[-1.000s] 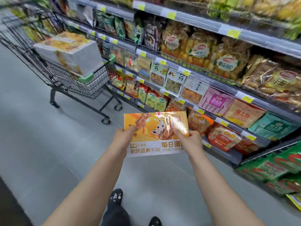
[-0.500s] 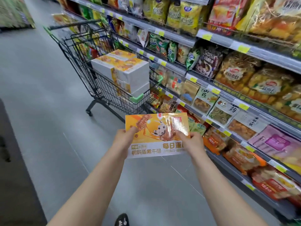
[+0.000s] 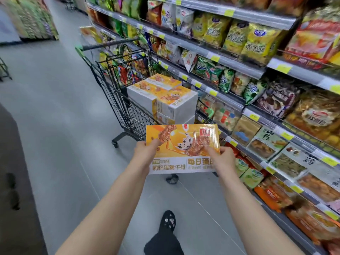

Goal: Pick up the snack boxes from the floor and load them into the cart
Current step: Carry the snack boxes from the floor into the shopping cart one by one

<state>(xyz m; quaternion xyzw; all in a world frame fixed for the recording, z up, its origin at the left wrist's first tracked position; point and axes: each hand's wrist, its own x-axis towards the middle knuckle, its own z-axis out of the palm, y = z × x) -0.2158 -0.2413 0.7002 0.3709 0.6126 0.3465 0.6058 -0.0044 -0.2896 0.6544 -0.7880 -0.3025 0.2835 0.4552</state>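
I hold a flat orange and white snack box (image 3: pixel 182 144) in front of me, its printed face up. My left hand (image 3: pixel 145 153) grips its left edge and my right hand (image 3: pixel 221 157) grips its right edge. Just beyond the box stands a black wire cart (image 3: pixel 117 103) with green corner bumpers. Several matching snack boxes (image 3: pixel 165 96) are stacked inside the cart's basket, rising above its rim. The held box hangs just short of the cart's near end and hides part of it.
A long shelf unit (image 3: pixel 248 74) packed with snack bags runs along the right, close to the cart. Grey floor (image 3: pixel 55 116) stretches to the left. My foot in a black slipper (image 3: pixel 168 220) is below. A dark mat (image 3: pixel 16 181) borders the left edge.
I have walked closer to the cart with the box held in both hands. The cart now sits directly ahead and looks larger; the grip on the box is the same.
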